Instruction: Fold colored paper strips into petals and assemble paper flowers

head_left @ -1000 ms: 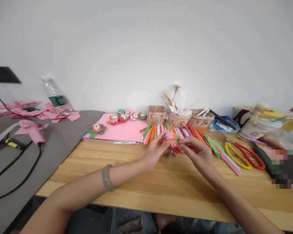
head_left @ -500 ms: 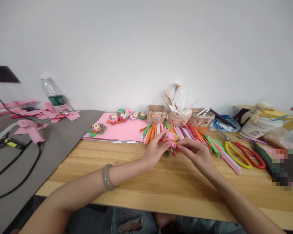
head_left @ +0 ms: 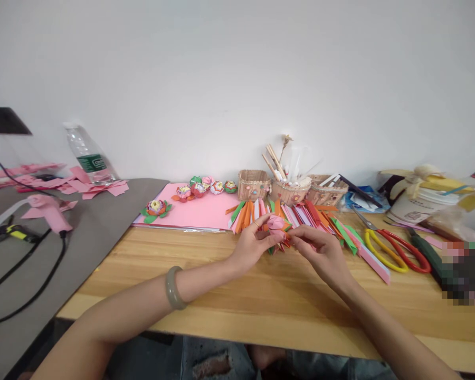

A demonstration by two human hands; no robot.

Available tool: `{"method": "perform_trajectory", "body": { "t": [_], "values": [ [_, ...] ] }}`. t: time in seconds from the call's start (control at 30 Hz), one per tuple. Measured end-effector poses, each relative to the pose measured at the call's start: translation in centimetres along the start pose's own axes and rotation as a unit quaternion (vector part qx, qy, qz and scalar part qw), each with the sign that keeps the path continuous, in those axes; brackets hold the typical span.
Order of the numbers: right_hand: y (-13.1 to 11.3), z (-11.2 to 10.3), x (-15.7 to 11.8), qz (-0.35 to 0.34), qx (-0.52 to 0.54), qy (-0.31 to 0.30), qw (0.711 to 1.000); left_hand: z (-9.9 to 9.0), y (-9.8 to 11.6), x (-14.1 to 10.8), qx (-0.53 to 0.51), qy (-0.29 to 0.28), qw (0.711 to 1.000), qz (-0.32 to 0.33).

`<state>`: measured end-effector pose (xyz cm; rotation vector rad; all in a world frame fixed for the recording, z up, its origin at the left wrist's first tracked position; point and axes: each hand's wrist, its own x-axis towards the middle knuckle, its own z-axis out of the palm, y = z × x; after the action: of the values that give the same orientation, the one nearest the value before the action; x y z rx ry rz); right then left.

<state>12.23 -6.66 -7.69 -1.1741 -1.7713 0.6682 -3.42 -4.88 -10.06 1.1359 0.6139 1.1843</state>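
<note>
Between my hands, above the wooden table (head_left: 221, 306), is a folded paper flower (head_left: 276, 224) with pink petals on top and orange, red and green points below. My left hand (head_left: 250, 244), with a ring on one finger, is closed around the flower's left side. The fingertips of my right hand (head_left: 319, 248) pinch at its right edge, on a petal too small to make out well. Just behind the flower lies a fanned row of folded paper strips (head_left: 245, 215) in orange, pink, green and red.
Finished paper flowers (head_left: 156, 208) lie on pink paper sheets (head_left: 206, 211) at left. Small baskets (head_left: 254, 184) stand along the wall. Scissors (head_left: 383, 237) and a cup (head_left: 421, 206) are at right. A pink glue gun (head_left: 49, 211) and a bottle (head_left: 87, 155) stand on the grey surface.
The flower has turned slightly in my hands, and its lower pink petal has shifted. My right fingertips have moved a little along its right edge.
</note>
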Motion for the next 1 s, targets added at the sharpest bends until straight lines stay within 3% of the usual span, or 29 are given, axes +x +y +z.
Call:
{"method": "perform_trajectory", "body": {
  "t": [0.43,0.83,1.0],
  "values": [
    [0.0,-0.79,0.51,0.068,0.081,-0.076,0.991,-0.15,-0.36,0.25,-0.031,0.005,0.999,-0.006],
    [0.21,-0.63,0.77,0.087,0.084,-0.07,0.99,-0.23,-0.41,0.19,-0.002,0.011,1.0,-0.011],
    [0.38,-0.6,0.81,0.096,0.093,-0.065,0.989,-0.19,-0.42,0.27,-0.034,0.008,0.999,-0.012]
  ]
}}
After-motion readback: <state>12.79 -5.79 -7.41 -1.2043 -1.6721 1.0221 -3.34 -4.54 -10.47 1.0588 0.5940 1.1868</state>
